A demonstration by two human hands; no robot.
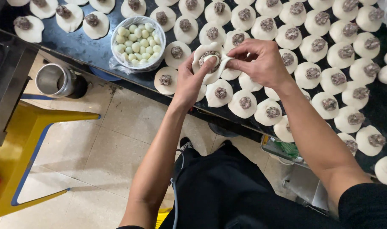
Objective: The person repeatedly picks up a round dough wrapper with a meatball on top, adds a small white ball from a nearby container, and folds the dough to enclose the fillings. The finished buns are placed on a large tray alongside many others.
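Soft white dough round point(210, 63) with coarse brown filling, cupped in left hand point(189, 80) above the dark table point(87, 46), right hand point(261, 61) grip pinching its rim shut, plastic-lined bowl point(138, 42) of smooth pale balls left of it, flat filled rounds point(329, 104) around it.

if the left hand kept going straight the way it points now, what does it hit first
The left hand points up and slightly right, already touching the round white dough wrapper with dark filling. Beyond that, probably another filled wrapper on the dark table; depth is unclear.
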